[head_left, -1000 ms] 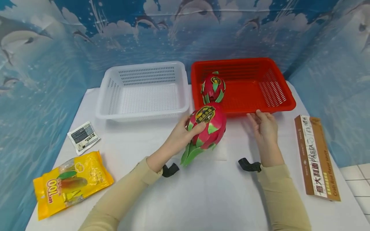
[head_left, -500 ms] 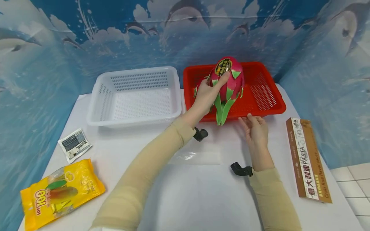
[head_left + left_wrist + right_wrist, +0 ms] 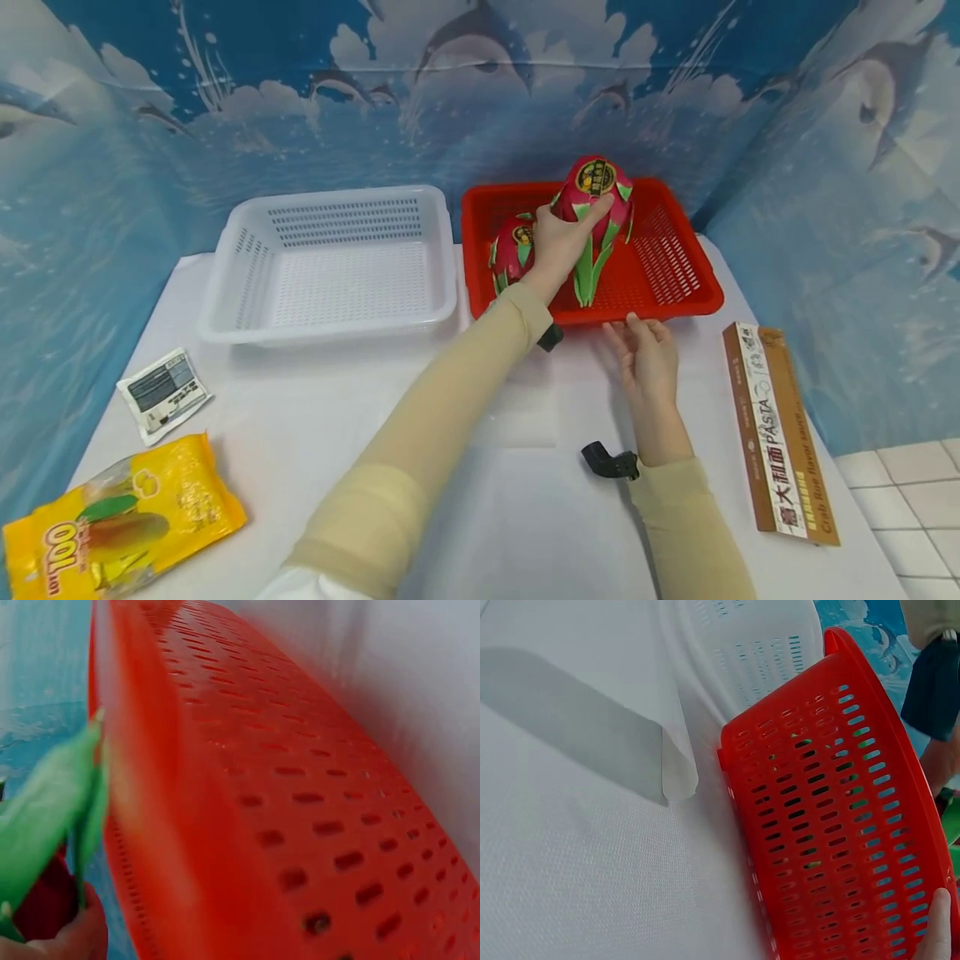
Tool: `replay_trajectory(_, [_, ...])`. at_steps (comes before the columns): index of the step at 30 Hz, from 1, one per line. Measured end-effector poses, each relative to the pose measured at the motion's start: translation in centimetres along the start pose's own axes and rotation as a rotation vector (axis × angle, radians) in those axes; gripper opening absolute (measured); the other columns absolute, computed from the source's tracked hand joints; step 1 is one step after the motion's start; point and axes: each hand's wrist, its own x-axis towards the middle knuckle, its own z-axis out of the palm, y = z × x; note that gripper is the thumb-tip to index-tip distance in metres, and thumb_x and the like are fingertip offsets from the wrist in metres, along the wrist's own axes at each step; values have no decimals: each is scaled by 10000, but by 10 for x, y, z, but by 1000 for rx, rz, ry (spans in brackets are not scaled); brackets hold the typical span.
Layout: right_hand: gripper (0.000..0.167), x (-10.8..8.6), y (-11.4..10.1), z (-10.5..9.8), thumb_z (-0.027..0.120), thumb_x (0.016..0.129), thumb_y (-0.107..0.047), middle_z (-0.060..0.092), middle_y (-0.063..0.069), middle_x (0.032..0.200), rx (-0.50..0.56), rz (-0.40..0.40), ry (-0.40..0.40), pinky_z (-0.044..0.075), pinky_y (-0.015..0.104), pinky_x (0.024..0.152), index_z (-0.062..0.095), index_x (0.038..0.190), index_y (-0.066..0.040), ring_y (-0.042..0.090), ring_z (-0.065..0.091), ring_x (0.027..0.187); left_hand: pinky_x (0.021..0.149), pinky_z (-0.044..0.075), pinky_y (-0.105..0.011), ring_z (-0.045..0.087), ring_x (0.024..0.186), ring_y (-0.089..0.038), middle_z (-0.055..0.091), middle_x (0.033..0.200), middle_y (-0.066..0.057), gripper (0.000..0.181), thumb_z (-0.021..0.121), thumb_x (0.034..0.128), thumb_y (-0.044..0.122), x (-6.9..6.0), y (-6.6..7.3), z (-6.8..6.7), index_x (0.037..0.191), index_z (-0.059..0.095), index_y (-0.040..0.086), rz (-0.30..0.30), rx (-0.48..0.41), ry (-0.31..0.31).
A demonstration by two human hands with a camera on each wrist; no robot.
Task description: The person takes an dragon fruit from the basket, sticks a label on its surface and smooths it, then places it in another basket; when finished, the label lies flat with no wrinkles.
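My left hand (image 3: pixel 557 250) grips a large pink dragon fruit (image 3: pixel 596 182) with a dark round label and long green leaf tips. It holds the fruit inside the red basket (image 3: pixel 678 307), towards the back. A smaller dragon fruit (image 3: pixel 512 250) lies at the basket's left end, partly behind my left hand. At the front rim of the basket my right hand (image 3: pixel 652 375) touches the outside with its fingertips. One fingertip (image 3: pixel 937 922) lies against the rim in the right wrist view. Green leaves (image 3: pixel 45 810) of the held fruit show in the left wrist view.
A white basket (image 3: pixel 330 329) stands left of the red one. On the table's left lie a silver sachet (image 3: pixel 165 393) and a yellow mango-printed bag (image 3: pixel 135 517). A brown pasta box (image 3: pixel 780 433) lies at the right. A dolphin-printed sheet (image 3: pixel 337 142) hangs behind.
My left hand has carried the large dragon fruit from before the basket into it, towards the back. The right hand stays at the rim. The head view has shifted slightly.
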Motion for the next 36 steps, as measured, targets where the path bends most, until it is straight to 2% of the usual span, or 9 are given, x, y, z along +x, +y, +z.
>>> replay_trajectory(4, [173, -3, 5, -1, 613, 954, -42, 514, 79, 993, 11, 5, 5, 589, 288, 776, 440, 958, -59, 163, 652, 816, 1052, 468, -393, 413, 1359, -213, 414, 1466, -52, 917, 710, 824, 587, 6, -7, 5, 1492, 296, 116, 3, 136, 1])
replay_trajectory(7, [197, -5, 6, -1, 626, 949, -55, 520, 89, 1009, 15, 0, 1, 589, 289, 778, 439, 1011, -50, 165, 655, 824, 1096, 430, -407, 329, 1440, -239, 356, 1532, -91, 946, 698, 846, 567, 8, -12, 8, 1522, 253, 79, -19, 235, -14])
replay_trajectory(11, [231, -7, 7, 0, 641, 941, -65, 511, 82, 1028, 12, -8, 0, 586, 282, 787, 435, 1044, -51, 164, 650, 864, 1164, 343, -416, 163, 1521, -283, 178, 1631, -149, 965, 655, 902, 520, 7, -21, 10, 1569, 142, 48, -45, 340, -83])
replay_trajectory(14, [229, -7, 7, 1, 645, 938, -66, 504, 70, 1031, 15, -12, -1, 584, 276, 789, 440, 1039, -56, 161, 643, 883, 1177, 323, -379, 150, 1524, -279, 145, 1636, -168, 919, 621, 932, 499, 6, -28, 12, 1571, 137, 48, -47, 432, -123])
replay_trajectory(20, [268, -7, 7, 1, 662, 927, -72, 502, 91, 1080, 26, -15, -8, 584, 275, 785, 436, 1070, -47, 166, 645, 897, 1156, 352, -336, 273, 1484, -265, 244, 1603, -182, 810, 559, 976, 472, 5, -35, 16, 1557, 198, 38, -36, 596, -142])
replay_trajectory(25, [274, -6, 6, 3, 658, 929, -67, 508, 80, 1066, 29, -6, -4, 584, 273, 782, 431, 1080, -46, 153, 649, 873, 1096, 409, -275, 444, 1374, -240, 396, 1508, -175, 646, 552, 1000, 366, 6, -36, 16, 1493, 337, 7, -1, 747, -131])
replay_trajectory(28, [269, -5, 5, 3, 663, 923, -57, 525, 68, 1024, 46, -4, 4, 586, 280, 779, 434, 1064, -44, 152, 655, 843, 1079, 426, -274, 479, 1338, -245, 444, 1469, -166, 565, 559, 1001, 305, 7, -36, 15, 1450, 405, -1, 22, 759, -149])
replay_trajectory(30, [253, -4, 4, 2, 664, 919, -42, 535, 62, 984, 61, -4, 9, 587, 284, 776, 439, 1035, -50, 156, 655, 828, 1094, 415, -281, 457, 1361, -250, 453, 1477, -155, 548, 552, 1006, 281, 8, -36, 14, 1452, 410, -5, 32, 761, -169])
replay_trajectory(36, [222, 0, 2, -1, 629, 936, -15, 526, 52, 975, 67, 2, 13, 589, 282, 777, 429, 1023, -54, 153, 645, 837, 1076, 431, -275, 483, 1344, -230, 479, 1474, -111, 571, 545, 1008, 256, 4, -38, 13, 1488, 361, 7, 11, 790, -218])
